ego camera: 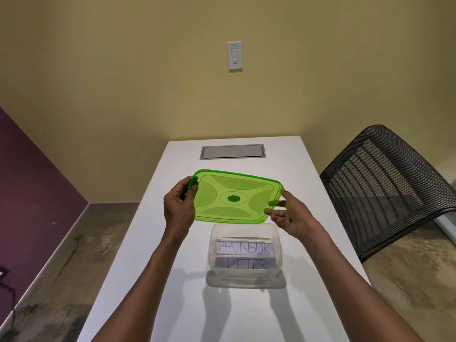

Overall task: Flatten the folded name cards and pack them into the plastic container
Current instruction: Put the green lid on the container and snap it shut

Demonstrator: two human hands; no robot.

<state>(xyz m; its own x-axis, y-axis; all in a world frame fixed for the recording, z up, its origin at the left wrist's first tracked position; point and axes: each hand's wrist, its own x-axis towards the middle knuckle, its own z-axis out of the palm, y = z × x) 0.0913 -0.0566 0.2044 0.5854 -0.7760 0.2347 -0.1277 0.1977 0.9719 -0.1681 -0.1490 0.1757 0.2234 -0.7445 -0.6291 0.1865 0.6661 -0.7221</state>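
1. Head view, looking forward and down along two bare forearms that reach out over a long white surface [153, 280]
2. Both hands hold a translucent green lid [234, 197] up in the air between them, tilted so its top face with a dark green centre dot shows to the camera
3. Left hand [179, 206] grips the lid's left edge, thumb on the top near the far left corner and fingers curled behind the rim
4. Right hand [292, 215] holds the lid's right edge near the front right corner, fingertips pinching the rim, palm turned partly upward
5. Clear plastic container [244, 257] stands on the surface just below and nearer to the camera than the lid, between the two forearms, not touched by either hand
6. Container is uncovered; the lid hangs above its far rim and hides part of it
7. Inside the container lie white name cards [245, 253] with blue handwritten lettering; one reads "PHUNSUK" and the one in front of it reads "PETER", seen partly through the clear wall
8. Whether the cards lie fully flat cannot be told through the plastic
9. Grey rectangular hatch [232, 151] is set flush into the far end of the surface
10. Black mesh chair [385, 183] stands to the right of the surface
11. White wall switch [235, 55] sits on the yellow wall beyond
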